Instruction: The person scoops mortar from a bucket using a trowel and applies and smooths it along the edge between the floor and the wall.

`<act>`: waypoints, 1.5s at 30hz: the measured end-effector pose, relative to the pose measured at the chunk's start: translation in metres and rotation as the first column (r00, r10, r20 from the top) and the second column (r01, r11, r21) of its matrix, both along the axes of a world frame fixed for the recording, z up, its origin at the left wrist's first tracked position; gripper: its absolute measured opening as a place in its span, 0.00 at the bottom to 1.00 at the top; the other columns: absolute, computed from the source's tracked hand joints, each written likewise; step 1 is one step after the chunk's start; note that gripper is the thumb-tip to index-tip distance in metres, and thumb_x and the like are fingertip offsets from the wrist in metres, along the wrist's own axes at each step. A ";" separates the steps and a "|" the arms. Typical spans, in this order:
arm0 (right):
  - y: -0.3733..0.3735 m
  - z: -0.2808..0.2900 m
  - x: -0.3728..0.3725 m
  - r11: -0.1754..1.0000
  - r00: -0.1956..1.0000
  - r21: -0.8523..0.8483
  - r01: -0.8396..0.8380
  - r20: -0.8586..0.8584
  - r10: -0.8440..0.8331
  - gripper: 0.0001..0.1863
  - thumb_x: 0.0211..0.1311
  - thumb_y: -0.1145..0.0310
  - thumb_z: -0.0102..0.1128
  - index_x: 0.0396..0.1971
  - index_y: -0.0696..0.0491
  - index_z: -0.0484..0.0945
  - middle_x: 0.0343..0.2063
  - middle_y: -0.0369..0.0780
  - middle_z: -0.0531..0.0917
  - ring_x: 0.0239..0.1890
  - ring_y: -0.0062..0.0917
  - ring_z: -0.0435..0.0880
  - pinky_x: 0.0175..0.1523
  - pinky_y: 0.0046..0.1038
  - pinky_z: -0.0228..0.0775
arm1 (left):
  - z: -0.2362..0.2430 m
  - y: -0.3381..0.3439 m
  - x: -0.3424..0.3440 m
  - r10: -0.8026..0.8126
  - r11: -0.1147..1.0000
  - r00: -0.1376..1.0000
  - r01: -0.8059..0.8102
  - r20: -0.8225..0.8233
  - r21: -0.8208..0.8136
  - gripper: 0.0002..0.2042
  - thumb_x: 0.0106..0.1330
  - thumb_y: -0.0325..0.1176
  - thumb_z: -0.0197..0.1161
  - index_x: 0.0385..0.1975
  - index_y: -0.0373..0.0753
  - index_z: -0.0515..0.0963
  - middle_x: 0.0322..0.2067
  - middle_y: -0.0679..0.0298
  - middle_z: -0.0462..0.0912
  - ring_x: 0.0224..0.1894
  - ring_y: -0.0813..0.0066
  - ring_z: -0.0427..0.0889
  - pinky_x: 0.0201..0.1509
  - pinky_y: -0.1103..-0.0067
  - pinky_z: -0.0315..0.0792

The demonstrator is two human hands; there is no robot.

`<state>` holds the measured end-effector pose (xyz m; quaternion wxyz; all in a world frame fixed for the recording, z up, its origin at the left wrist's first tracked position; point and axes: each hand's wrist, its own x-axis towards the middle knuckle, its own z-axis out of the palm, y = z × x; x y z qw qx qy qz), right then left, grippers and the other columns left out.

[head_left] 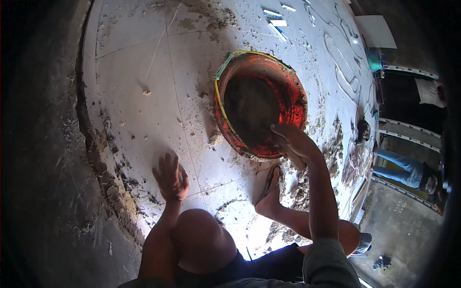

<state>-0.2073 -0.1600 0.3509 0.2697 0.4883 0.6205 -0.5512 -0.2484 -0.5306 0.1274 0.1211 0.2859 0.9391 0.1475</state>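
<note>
My left hand [170, 178] lies with its fingers spread on the pale tiled floor, beside my bent knee. My right hand [298, 144] is at the near right rim of a red-orange bucket [300, 103]. Its fingers are curled around something tan that I cannot make out. Grey-brown mortar [252, 103] shows in the shadowed inside of the bucket. A yellow wire handle [221, 103] with a green grip [224, 66] rests along the bucket's left and far rim.
Mortar crumbs [146, 92] dot the tiles. A rough broken edge [96, 158] runs down the left. Several white and blue strips [277, 24] lie at the far side, with loose cables [343, 79] to the right. Another person [406, 168] stands near ladder-like rails [413, 129].
</note>
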 end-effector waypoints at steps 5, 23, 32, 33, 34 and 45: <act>-0.022 0.027 0.029 0.959 0.935 -0.051 0.278 -0.212 -0.283 0.16 0.69 0.50 0.55 0.31 0.48 0.75 0.18 0.30 0.74 0.16 0.16 0.71 0.20 0.22 0.63 | -0.003 0.001 0.002 -0.017 1.000 1.000 0.017 -0.017 0.000 0.31 0.63 0.43 0.56 0.68 0.50 0.61 0.71 0.58 0.57 0.74 0.53 0.52 0.75 0.48 0.40; -0.046 0.004 0.017 0.894 0.847 0.001 0.448 -0.320 -0.424 0.18 0.70 0.49 0.54 0.34 0.50 0.75 0.20 0.31 0.74 0.16 0.17 0.72 0.20 0.21 0.64 | -0.004 0.000 0.003 0.020 1.000 0.999 -0.020 0.028 -0.016 0.34 0.58 0.42 0.63 0.68 0.53 0.62 0.71 0.60 0.57 0.75 0.54 0.50 0.74 0.45 0.41; -0.114 0.036 -0.024 0.830 0.614 -0.250 0.498 -0.573 -0.542 0.26 0.75 0.50 0.38 0.57 0.56 0.69 0.29 0.36 0.73 0.20 0.19 0.71 0.21 0.23 0.66 | -0.005 0.004 -0.002 0.030 0.998 0.999 -0.032 0.041 0.050 0.29 0.61 0.40 0.58 0.65 0.47 0.66 0.70 0.59 0.60 0.72 0.54 0.57 0.73 0.47 0.45; -0.114 0.034 -0.027 0.799 0.527 -0.510 0.320 -0.605 -0.597 0.27 0.75 0.51 0.37 0.59 0.58 0.66 0.30 0.37 0.72 0.20 0.20 0.70 0.21 0.24 0.66 | -0.008 0.006 -0.001 0.030 0.995 1.000 -0.031 0.004 0.098 0.28 0.63 0.41 0.57 0.66 0.49 0.65 0.70 0.59 0.59 0.72 0.55 0.57 0.72 0.47 0.46; -0.127 0.032 -0.035 0.790 0.502 -0.513 0.335 -0.612 -0.611 0.26 0.76 0.53 0.35 0.61 0.59 0.63 0.33 0.38 0.71 0.19 0.21 0.69 0.21 0.24 0.65 | -0.009 0.013 0.000 0.028 0.996 1.000 -0.029 0.014 0.079 0.30 0.63 0.42 0.58 0.67 0.50 0.64 0.70 0.60 0.59 0.73 0.55 0.57 0.72 0.47 0.46; -0.272 -0.079 -0.128 0.843 0.218 -0.358 0.403 -0.857 -0.468 0.19 0.76 0.60 0.42 0.59 0.55 0.64 0.46 0.41 0.76 0.34 0.21 0.77 0.35 0.22 0.73 | -0.015 -0.031 0.006 0.099 0.987 0.964 -0.127 0.245 0.100 0.35 0.60 0.45 0.62 0.70 0.53 0.60 0.73 0.62 0.55 0.75 0.59 0.49 0.75 0.49 0.38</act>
